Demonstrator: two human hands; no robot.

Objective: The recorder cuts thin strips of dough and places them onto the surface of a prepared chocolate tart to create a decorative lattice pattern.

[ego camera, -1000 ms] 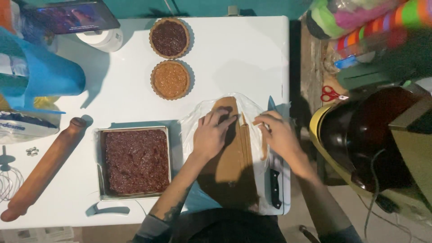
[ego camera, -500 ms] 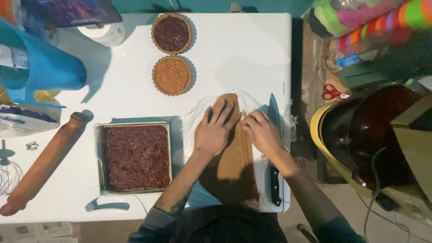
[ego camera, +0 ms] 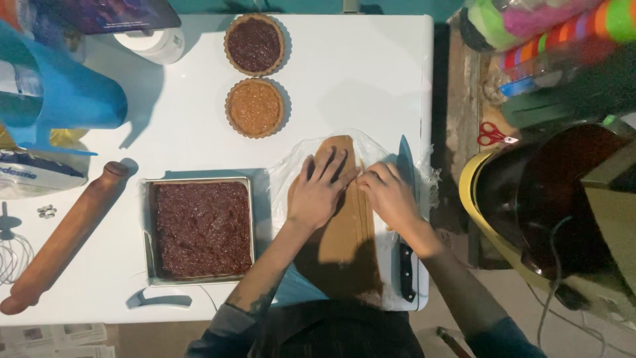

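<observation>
Knife [ego camera: 405, 219] just right of dough sheet [ego camera: 341, 232], square pan [ego camera: 201, 229] left — bare tabletop [ego camera: 358, 79] beyond

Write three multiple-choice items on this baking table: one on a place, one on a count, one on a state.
1. Where does the knife lie?
A. right of the dough sheet
B. in the square pan
C. beside the rolling pin

2. How many round tarts are there?
A. one
B. two
C. four

3. What is the left hand doing?
A. gripping the knife
B. lying flat on the dough
C. lifting the pan

Answers: 1 A, its blade runs along the dough's right edge. 2 B, one dark, one caramel. 3 B, fingers spread on the sheet, beside the right hand.
</observation>
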